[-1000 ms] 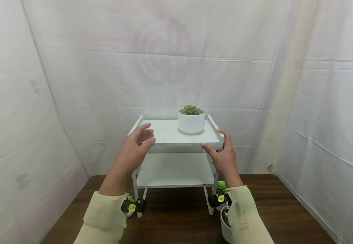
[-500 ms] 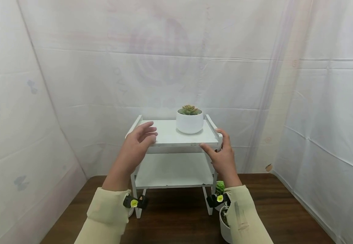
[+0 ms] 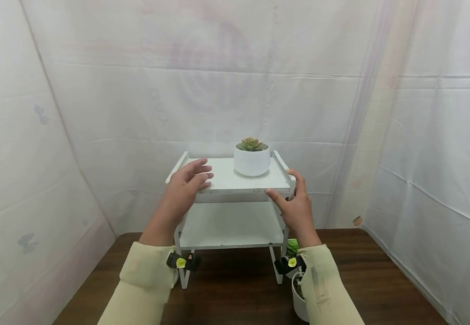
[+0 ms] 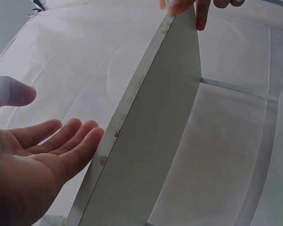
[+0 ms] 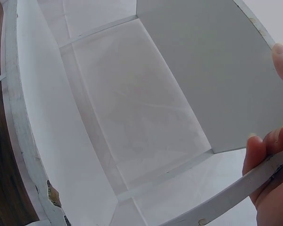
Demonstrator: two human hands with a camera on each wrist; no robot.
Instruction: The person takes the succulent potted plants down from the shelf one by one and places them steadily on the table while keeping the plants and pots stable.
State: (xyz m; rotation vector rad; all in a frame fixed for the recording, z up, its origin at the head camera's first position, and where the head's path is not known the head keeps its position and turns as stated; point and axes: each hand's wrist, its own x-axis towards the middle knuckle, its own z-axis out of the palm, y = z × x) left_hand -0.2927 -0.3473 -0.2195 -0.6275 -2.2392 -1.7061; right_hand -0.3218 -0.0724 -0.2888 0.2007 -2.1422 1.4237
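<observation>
A white two-tier shelf rack stands on the dark wooden table. On its top board sits a white pot with a green succulent, right of the middle. My right hand grips the rack's front right corner; in the right wrist view its fingers curl round the side post, with the thumb at the board's front edge. Over the front left part of the top board is my left hand, fingers loosely bent and nothing held. The left wrist view has those fingertips right at the board's front edge, thumb apart.
By the rack's right legs are a green plant and a white pot, partly behind the right sleeve. Another white item is mostly hidden behind the left wrist. White sheeting encloses the back and sides.
My left hand has shifted slightly right and farther over the top board. The right hand keeps its grip on the corner. The rack and succulent pot appear slightly farther left in view.
</observation>
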